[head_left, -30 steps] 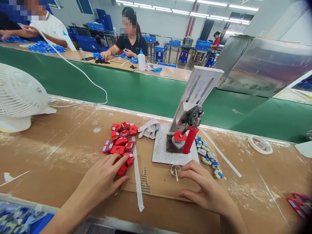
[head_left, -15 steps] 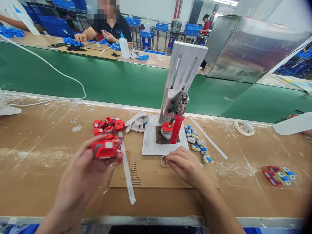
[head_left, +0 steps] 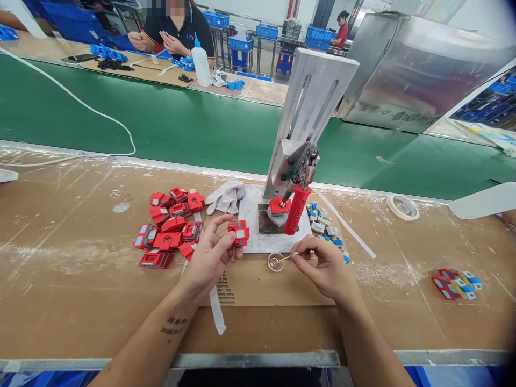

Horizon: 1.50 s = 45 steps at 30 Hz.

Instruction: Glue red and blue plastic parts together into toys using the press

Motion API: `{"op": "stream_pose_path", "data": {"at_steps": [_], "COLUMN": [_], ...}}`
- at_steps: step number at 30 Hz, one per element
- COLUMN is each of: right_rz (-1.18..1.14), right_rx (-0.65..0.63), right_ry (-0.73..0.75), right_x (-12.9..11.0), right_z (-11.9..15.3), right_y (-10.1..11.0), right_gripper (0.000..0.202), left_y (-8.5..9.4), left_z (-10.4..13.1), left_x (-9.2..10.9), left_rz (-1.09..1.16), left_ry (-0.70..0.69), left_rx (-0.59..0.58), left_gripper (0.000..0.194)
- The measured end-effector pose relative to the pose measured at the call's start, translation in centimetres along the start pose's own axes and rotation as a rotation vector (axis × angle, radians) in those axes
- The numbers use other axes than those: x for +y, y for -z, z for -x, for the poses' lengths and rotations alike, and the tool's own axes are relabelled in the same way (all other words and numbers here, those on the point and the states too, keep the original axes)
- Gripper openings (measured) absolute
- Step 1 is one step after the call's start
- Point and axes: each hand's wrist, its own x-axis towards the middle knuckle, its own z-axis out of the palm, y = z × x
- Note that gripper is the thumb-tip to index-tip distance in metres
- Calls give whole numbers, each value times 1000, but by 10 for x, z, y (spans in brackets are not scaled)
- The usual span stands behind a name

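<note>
My left hand [head_left: 213,248] grips a small red plastic part [head_left: 238,233] with a whitish square on it, raised in front of the metal base plate [head_left: 250,244]. In my right hand [head_left: 322,266], thumb and fingers pinch a thin wooden stick [head_left: 287,258], its tip down in a small clear dish [head_left: 276,262]. Above the dish stands a toggle clamp with a red handle [head_left: 297,210]. Under its plunger another red part [head_left: 278,205] sits on a grey block. Several more red parts [head_left: 167,241] lie heaped to the left of my left hand.
Small grey, blue and yellow parts [head_left: 331,231] lie right of the clamp. A white glove [head_left: 226,194] rests behind my left hand. A tape roll [head_left: 403,207] and a red-and-yellow stack [head_left: 455,284] are farther right. Across the green belt [head_left: 193,129] a co-worker [head_left: 179,32] sits.
My left hand has moved right with the red part, toward the base plate, uncovering the heap. My right hand has shifted slightly right, and the stick in the dish now shows.
</note>
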Motion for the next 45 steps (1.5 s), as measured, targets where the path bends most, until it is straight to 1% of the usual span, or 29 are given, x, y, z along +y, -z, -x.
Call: {"op": "stream_pose_path", "data": {"at_steps": [3,5,7,9,12,16,18,22,23,25,27,31,34,36,40,42,45], "right_rz": [-114,-173,-202,-190,-162,-157,-159,-166,-177,-220,-286,-481,-618,-676,-691,-668,-635], "right_rx": [83,110,109,82,53,52,57,59,58,72,114,215,276,306,336,342,331], "right_ry": [-91,-143,-184,-207,-205,-200,-204,-180,-178,-179,-172,-96,-17,22,48,40,8], "right_x": [2,4,6,7,7,6,7,7,7,7,7,7,3,-1,-8,-9,-11], "right_z": [0,-1,-3,-4,-4,-5,-5,-4,-4,-2,0,2,2,2,1,1,0], "right_y": [-1,-2,-2,-2,-2,-3,-4,-5,-5,-3,-1,3,-2,-9,-25,-31,-36], "right_gripper": [7,10,11,11,7,6,6,6,7,8,10,15,16,17,17,17,16], "left_y": [-1,-1,-1,-1,-2,-4,-5,-4,-4,-4,-4,-7,-10,-12,-16,-18,-20], "left_z": [0,1,2,3,3,3,4,5,6,7,7,10,14,17,24,26,27], "left_x": [-2,-3,-2,-1,1,0,-1,-3,-3,-4,-5,-9,-14,-17,-20,-19,-17], "left_rz": [50,104,127,120,116,91,58,-11,-38,-110,-190,-303,-373,-465,-691,-743,-760], "left_ry": [14,37,57,67,74,54,40,22,9,-38,-98,-148,-183,-242,-373,-405,-420], "left_rx": [27,23,-6,-39,-56,-44,-37,-26,-19,-18,-33,-91,-142,-167,-210,-227,-249], "left_gripper": [53,52,52,48,38,39,43,55,55,49,42,41,36,31,28,28,29]}}
